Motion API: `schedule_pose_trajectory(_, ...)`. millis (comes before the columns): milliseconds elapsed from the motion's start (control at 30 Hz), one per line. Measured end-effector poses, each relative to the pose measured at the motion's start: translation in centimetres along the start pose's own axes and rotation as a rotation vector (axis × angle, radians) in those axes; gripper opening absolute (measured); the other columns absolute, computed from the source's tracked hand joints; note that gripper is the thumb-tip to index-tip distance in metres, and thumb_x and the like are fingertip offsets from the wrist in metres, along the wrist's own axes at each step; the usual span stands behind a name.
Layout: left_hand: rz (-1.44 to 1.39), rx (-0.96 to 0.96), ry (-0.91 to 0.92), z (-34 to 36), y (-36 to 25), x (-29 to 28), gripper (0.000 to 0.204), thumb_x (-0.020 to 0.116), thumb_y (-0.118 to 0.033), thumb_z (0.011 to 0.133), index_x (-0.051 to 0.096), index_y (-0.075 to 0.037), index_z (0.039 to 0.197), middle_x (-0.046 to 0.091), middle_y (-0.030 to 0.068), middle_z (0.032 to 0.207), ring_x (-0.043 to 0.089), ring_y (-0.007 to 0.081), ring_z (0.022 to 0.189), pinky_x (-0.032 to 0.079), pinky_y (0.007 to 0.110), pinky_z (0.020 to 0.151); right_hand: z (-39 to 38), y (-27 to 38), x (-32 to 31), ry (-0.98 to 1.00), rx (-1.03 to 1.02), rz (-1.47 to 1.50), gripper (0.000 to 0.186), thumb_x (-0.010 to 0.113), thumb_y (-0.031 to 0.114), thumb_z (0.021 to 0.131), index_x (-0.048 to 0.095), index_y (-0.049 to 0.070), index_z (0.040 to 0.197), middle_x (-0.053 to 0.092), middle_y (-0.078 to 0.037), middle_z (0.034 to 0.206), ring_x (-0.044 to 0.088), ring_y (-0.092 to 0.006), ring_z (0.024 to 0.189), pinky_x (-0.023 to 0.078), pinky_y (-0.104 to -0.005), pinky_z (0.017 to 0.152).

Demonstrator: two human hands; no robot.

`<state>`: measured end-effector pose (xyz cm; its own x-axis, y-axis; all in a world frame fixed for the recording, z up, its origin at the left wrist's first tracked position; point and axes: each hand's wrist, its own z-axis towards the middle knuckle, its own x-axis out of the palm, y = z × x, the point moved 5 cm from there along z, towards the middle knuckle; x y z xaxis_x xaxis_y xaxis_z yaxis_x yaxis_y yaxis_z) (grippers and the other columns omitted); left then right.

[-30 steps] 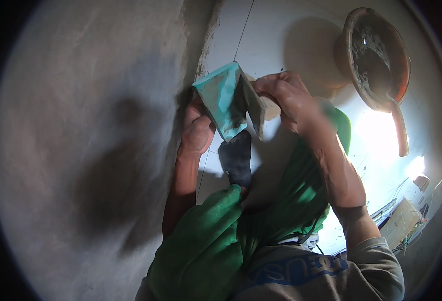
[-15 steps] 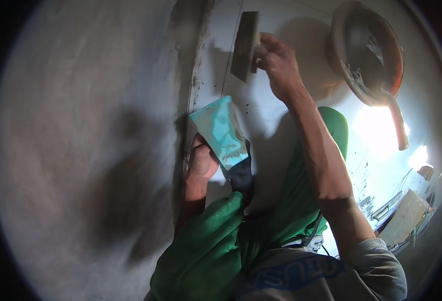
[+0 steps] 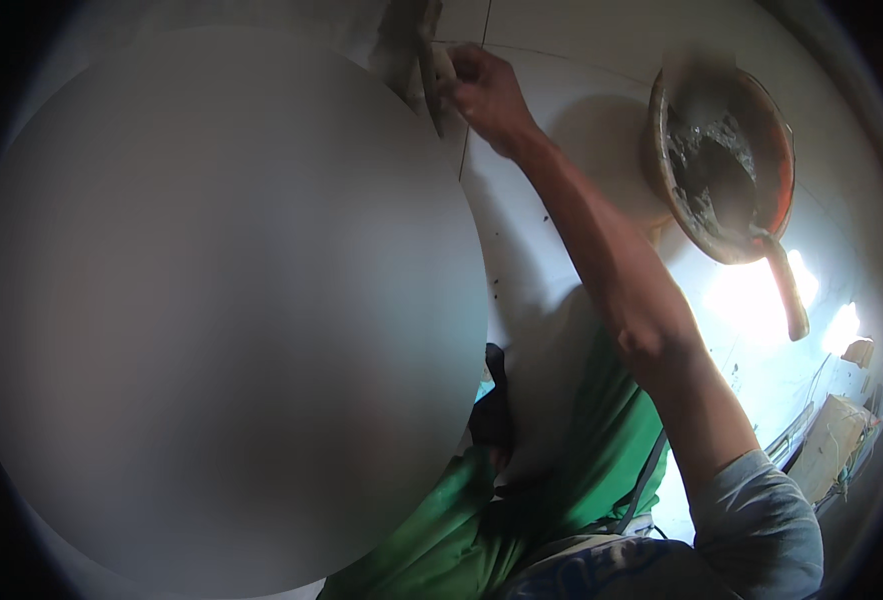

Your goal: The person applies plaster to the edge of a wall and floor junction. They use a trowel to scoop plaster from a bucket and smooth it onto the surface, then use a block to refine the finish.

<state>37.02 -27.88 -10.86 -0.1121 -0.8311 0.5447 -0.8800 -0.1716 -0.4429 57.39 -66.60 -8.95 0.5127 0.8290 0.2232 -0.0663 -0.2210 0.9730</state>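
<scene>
My right hand (image 3: 489,100) is closed round the handle of a plastering trowel (image 3: 429,88) at the top of the view. The blade is seen nearly edge-on, close to the wall. A large round blur covers the left half of the picture and hides my left hand and most of the wall. Just past the blur's edge, a small light-blue sliver (image 3: 485,386) shows beside my dark footwear (image 3: 493,415); what it belongs to is hidden.
At the upper right stands an orange-rimmed bucket (image 3: 789,165) with wet grey mix inside. A tool handle (image 3: 786,295) juts over its rim. A bright lamp (image 3: 843,328) shines at the right, near a pale block (image 3: 831,445) with wires. Tile joints cross the pale floor (image 3: 581,130).
My right hand has moved up and left with the trowel, toward the wall. My left hand and the teal flat plate it held have gone behind the blur. The bucket appears slightly lower.
</scene>
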Motion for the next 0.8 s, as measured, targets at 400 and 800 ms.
schedule_pose_trajectory(400,-0.090,0.055,-0.032,-2.0,-0.4,-1.6,0.055,0.078,-0.025,0.093,0.058,-0.002,0.137,0.067,0.0099,0.133,0.064,0.0274,0.125,0.050,0.048,0.111,6.9,5.1,1.6,-0.091,-0.079,-0.428,0.059,0.057,0.047,0.105,0.064,-0.006,0.133,0.071,-0.019,0.122,0.065,-0.0288,0.109,0.049,-0.0390,0.099)
schedule_pose_trajectory(800,-0.043,0.039,-0.013,-2.3,-0.3,-2.4,0.048,0.070,-0.021,0.096,0.056,-0.005,0.139,0.064,0.0088,0.135,0.062,0.0273,0.128,0.049,0.048,0.111,-11.3,2.0,9.4,0.109,-0.334,-0.431,0.041,0.056,0.007,0.081,0.067,-0.002,0.120,0.070,-0.021,0.105,0.070,-0.0333,0.097,0.056,-0.0421,0.092)
